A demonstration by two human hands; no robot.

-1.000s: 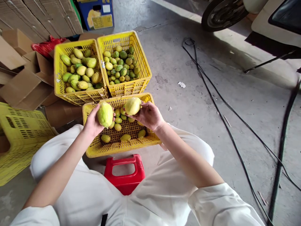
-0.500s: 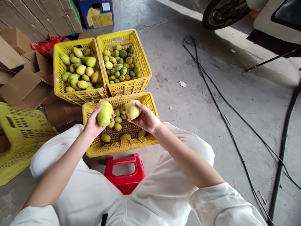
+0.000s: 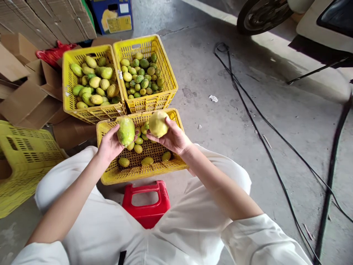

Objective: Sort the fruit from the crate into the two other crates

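Above a concrete floor (image 3: 198,92), the left hand (image 3: 111,142) half-curls around greenish fruit (image 3: 126,129), the right (image 3: 176,137) around yellow fruit (image 3: 158,124); gentle grips should limit bruising.

Soft daylight | bright strip across upper floor (image 3: 193,70) | shadow beneath scooter (image 3: 311,24) | edges stretched

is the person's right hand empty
No, the right hand holds a pale yellow fruit above the near yellow crate.
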